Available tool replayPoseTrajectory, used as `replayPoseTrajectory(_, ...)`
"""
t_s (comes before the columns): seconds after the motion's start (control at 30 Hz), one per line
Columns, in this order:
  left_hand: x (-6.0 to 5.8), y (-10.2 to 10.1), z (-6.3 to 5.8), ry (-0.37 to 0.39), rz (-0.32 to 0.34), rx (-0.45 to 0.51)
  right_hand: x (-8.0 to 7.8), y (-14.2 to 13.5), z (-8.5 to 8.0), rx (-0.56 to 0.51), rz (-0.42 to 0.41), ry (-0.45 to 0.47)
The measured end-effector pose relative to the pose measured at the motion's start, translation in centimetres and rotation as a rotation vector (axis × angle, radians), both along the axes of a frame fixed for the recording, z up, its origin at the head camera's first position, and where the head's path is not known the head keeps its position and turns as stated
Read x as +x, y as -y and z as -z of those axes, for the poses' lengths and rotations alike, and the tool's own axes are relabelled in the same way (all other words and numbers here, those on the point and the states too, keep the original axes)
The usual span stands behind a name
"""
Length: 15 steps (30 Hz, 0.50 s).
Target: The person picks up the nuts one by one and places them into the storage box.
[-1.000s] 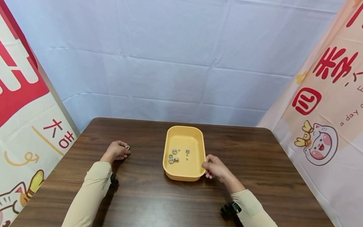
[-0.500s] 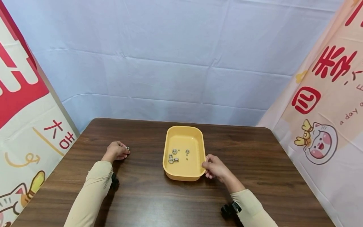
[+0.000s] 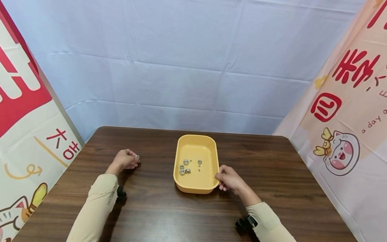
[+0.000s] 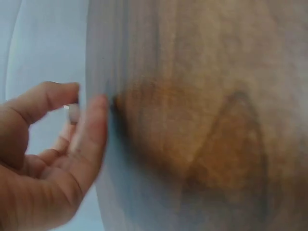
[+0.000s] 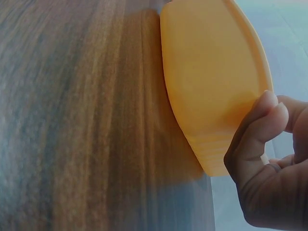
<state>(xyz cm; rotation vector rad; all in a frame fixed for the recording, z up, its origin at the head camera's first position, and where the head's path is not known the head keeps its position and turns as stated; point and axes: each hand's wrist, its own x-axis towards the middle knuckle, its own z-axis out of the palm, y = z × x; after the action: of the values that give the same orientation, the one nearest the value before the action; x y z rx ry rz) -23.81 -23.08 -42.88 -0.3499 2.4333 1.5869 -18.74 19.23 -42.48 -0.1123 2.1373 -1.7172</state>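
My left hand is at the table's left side, pinching a small metal nut between thumb and fingers. Up close, the left wrist view shows that nut partly hidden by the fingertips. Toward the middle of the table stands a yellow plastic tray. Several steel nuts of different sizes lie in it, among them a larger nut and a smaller nut. My right hand grips the tray's rim near its front right corner, and the right wrist view shows the fingertips against the tray's outer wall.
The dark wood-grain table extends around the tray on every side. A pale cloth hangs behind its far edge. Printed banners, a red and white banner and a pink banner, flank it left and right.
My left hand has shifted very slightly away and to the right, and the nut in it has turned a little between the fingers. The right hand and the tray stay in place.
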Motion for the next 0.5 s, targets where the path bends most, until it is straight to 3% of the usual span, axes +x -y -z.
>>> replayPoseTrajectory(0.17, -0.1, 0.0, 0.3, -0.118, 0.025, 0.055, 1.0, 0.4, -2.0, 0.003, -0.014, 0.000)
replayPoseTrajectory(0.27, -0.1, 0.0, 0.5, -0.184, 0.042, 0.103, 1.1, 0.5, -2.3, 0.005, -0.015, 0.001)
replayPoseTrajectory(0.5, -0.3, 0.0, 1.1, -0.250, 0.129, 0.260, -0.2, 0.0, 0.2, -0.006, 0.002, 0.009)
